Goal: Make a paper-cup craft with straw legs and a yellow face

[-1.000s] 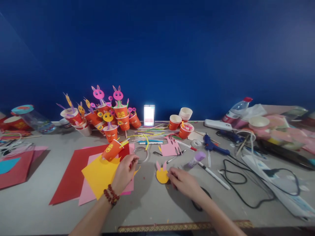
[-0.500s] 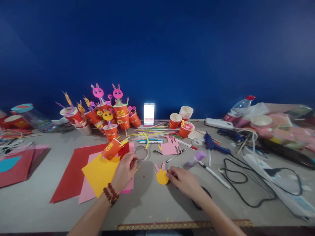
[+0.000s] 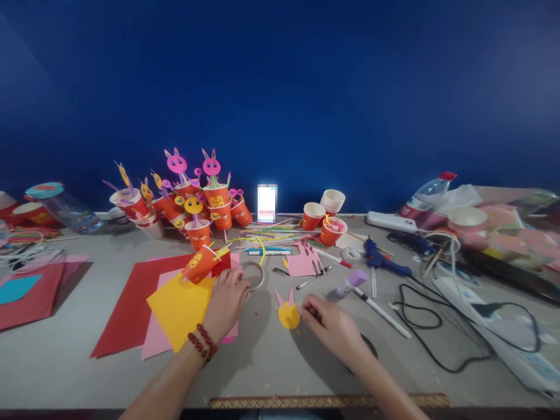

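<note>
A yellow round paper rabbit head (image 3: pixel 289 316) with two pink ears is in front of me. My right hand (image 3: pixel 329 324) has its thumb and forefinger pinched at the head's right edge. My left hand (image 3: pixel 226 298), a red bead bracelet on its wrist, has its fingers curled at the left rim of a roll of tape (image 3: pixel 261 279); the fingertips are partly hidden. Beneath and beside that hand lie sheets of yellow paper (image 3: pixel 177 309) and red paper (image 3: pixel 123 318). Dark scissors handles (image 3: pixel 368 345) show partly under my right forearm.
Rabbit-topped paper cups (image 3: pixel 216 198) crowd the back left, and a tipped cup (image 3: pixel 199 265) lies on the paper. Pens, pink paper scraps (image 3: pixel 301 261) and a glue stick (image 3: pixel 351 283) lie beyond my hands. A blue glue gun (image 3: pixel 385 261), cords and a power strip (image 3: pixel 494 326) occupy the right.
My left hand has turned a little and lies flatter beside the tape roll. The right hand has barely moved at the rabbit head. The whole view has shifted slightly.
</note>
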{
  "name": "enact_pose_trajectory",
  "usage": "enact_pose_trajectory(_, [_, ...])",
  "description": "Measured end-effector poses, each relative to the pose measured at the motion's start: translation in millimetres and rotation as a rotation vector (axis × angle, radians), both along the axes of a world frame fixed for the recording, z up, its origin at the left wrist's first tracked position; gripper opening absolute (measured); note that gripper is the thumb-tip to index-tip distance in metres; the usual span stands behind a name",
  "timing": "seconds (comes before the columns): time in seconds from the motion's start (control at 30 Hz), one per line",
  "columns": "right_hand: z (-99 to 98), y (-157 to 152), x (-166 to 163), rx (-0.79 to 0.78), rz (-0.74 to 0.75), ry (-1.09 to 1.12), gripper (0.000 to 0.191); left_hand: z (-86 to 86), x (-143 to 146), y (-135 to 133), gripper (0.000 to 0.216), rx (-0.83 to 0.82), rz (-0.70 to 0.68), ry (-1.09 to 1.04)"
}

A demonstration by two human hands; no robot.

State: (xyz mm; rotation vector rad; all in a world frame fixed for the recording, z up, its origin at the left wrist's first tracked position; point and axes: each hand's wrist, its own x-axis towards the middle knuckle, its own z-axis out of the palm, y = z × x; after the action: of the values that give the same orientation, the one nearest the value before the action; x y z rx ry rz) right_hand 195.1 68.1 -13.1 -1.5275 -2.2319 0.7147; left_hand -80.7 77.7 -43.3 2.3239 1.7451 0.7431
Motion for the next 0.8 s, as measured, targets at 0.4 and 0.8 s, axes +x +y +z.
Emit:
enact_pose_trajectory(0.4, [-3.0,-14,-54,0.022,-0.1,0.703,0.031,22.7,5,-15,0.012,-0.043,-0.425,-0.299])
enact_pose_trajectory(0.8, [8.9,-17,-73,-0.001,-0.204,0.842,0.009,21.0,21,-33,0.022,0.168,-0.414,-0.223])
